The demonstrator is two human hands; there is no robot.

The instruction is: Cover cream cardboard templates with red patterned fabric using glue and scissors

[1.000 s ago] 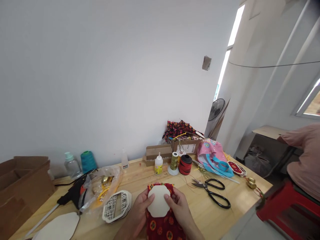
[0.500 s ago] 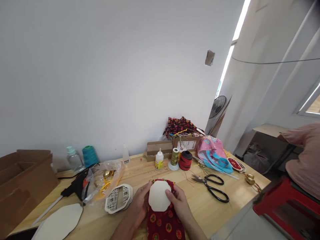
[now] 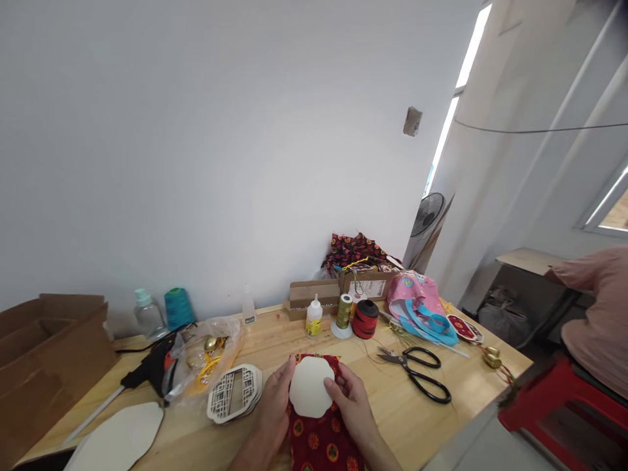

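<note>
My right hand (image 3: 354, 400) pinches the white board (image 3: 311, 387) onto the red flowered cloth (image 3: 321, 438), thumb on top and fingers bent at the cloth's edge. My left hand (image 3: 273, 405) grips the left edge, but I can't see all its fingers because some are under the cloth. The board lies flat on the cloth, near the top, between my hands, and the cloth hangs down toward me.

Close by my left hand sits a pile of white lattice frames (image 3: 234, 394). A bigger white board (image 3: 118, 437) lies farther left. To the right are scissors (image 3: 412, 373), with big black handles and open blades. Nothing stands between them and my right hand but wooden table (image 3: 392, 418).

A clear plastic bag (image 3: 184, 386) covers part of a black tool (image 3: 150, 373), and a gold bell (image 3: 210, 343) shows in the bag. Straight ahead stand a glue bottle (image 3: 314, 319), a green thread spool (image 3: 344, 312) and a red thread spool (image 3: 366, 320). They block some of the cardboard box (image 3: 375, 286) behind. A pink bag (image 3: 415, 291) with blue ribbon (image 3: 432, 327) slumps beside it. Far right, a person (image 3: 598, 314) sits on a red stool (image 3: 554, 396).
</note>
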